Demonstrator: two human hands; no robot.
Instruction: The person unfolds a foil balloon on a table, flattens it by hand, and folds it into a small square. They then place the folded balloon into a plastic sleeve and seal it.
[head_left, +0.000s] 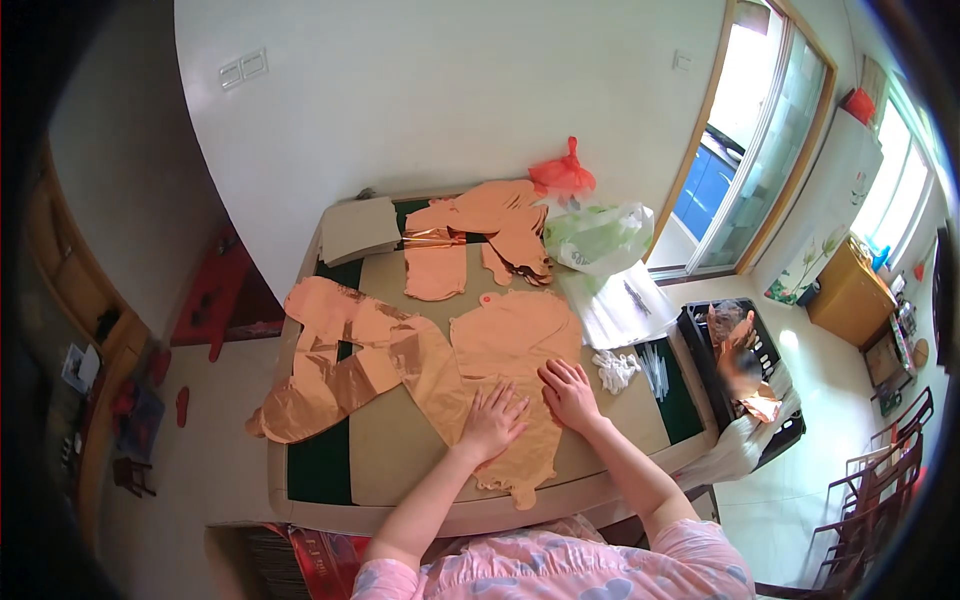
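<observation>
A flat, uninflated copper-coloured foil balloon (pixel 515 345) lies in front of me on the table. My left hand (pixel 493 422) rests palm down on its lower part, fingers spread. On the right edge of the same foil lies my right hand (pixel 570 395), its fingers slightly bent and seemingly holding nothing. A second foil balloon (pixel 340 385), shinier and creased, stretches out to the left, and its right end meets the one under my hands. Behind them sits a pile of similar foil pieces (pixel 490 215).
Cardboard sheets (pixel 358 230) are stacked at the back left. Along the right are a red bag (pixel 565 172), a green-white plastic bag (pixel 600 238), white sheets (pixel 625 310), a white bundle (pixel 615 370) and clear strips (pixel 655 372). A black crate (pixel 700 335) stands beside the table.
</observation>
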